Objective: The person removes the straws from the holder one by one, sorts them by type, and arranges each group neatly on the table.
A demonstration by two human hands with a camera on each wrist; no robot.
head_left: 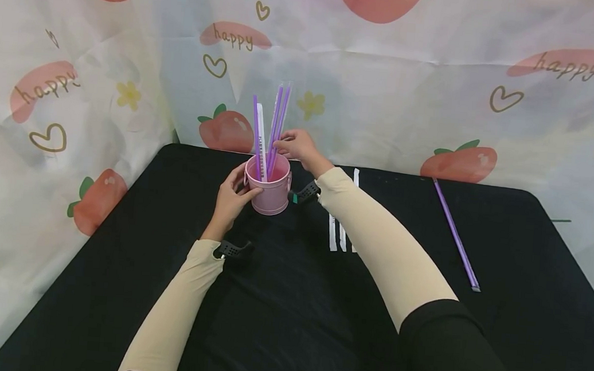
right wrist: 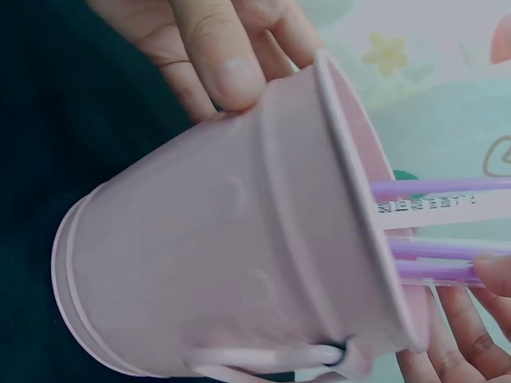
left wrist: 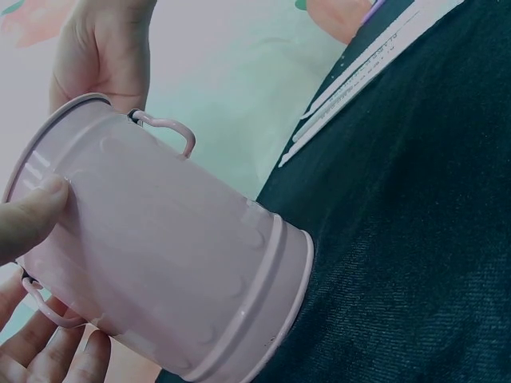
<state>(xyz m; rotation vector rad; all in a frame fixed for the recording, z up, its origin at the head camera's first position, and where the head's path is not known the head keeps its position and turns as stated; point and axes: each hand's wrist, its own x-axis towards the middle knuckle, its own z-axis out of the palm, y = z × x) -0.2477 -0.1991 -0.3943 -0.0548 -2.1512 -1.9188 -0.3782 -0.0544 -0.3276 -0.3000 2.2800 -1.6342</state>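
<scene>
A pink metal bucket (head_left: pixel 270 200) with small side handles stands upright near the table's back edge. My left hand (head_left: pixel 229 202) holds it from the left, with the thumb on the front wall and the fingers around the side. Inside the bucket stand a purple straw (head_left: pixel 255 111), a straw in a printed white paper wrapper (head_left: pixel 261 140) and two purple straws in clear sleeves (head_left: pixel 284 107). Over the rim on the right, my right hand (head_left: pixel 301 146) pinches the sleeved purple straws; the right wrist view shows its thumb (right wrist: pixel 493 273) against them. Their lower ends are hidden in the bucket.
Several white paper-wrapped straws (head_left: pixel 332 234) lie right of the bucket, partly under my right forearm. Another purple straw (head_left: pixel 456 234) lies farther right on the black tablecloth (head_left: pixel 287 323). A printed cloth backdrop (head_left: pixel 386 100) rises behind the table.
</scene>
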